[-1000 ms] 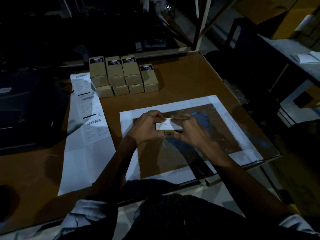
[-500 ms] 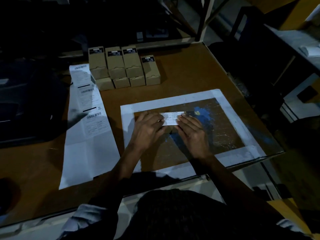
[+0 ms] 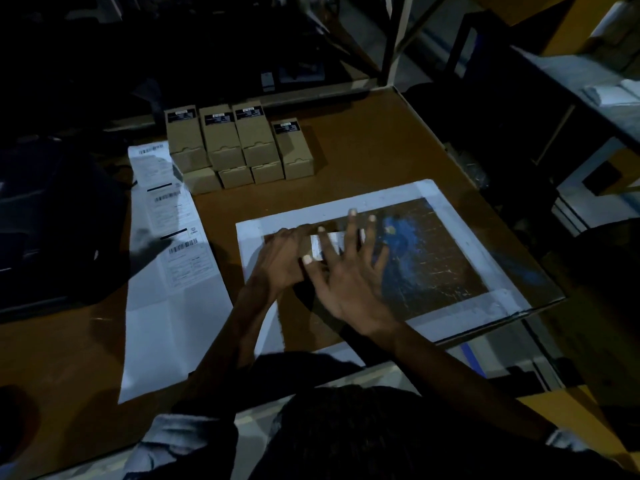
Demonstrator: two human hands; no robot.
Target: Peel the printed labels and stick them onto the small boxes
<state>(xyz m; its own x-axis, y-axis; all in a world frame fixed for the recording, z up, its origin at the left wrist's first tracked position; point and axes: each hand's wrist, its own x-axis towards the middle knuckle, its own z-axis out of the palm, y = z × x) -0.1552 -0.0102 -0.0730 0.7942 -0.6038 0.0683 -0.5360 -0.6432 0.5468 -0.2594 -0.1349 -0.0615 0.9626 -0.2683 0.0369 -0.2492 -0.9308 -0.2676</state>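
A white printed label (image 3: 334, 241) lies on the dark cutting mat (image 3: 433, 258) in front of me. My left hand (image 3: 282, 261) rests on the label's left end, its fingertips hidden. My right hand (image 3: 349, 275) is over the label with straight, spread fingers and looks blurred. Whether a box lies under the label cannot be seen. Several small brown boxes (image 3: 239, 143) with dark labels stand stacked at the back of the table. A long white sheet of printed labels (image 3: 173, 244) lies to the left.
The brown table (image 3: 363, 150) ends just right of the mat. A large dark object (image 3: 52, 230) sits at the far left beside the label sheet. Metal shelving and another worktop (image 3: 571, 74) stand to the right.
The label went from being held between both hands above the mat to lying on it. My right hand then spread its fingers over the label; my left hand stayed at its left end.
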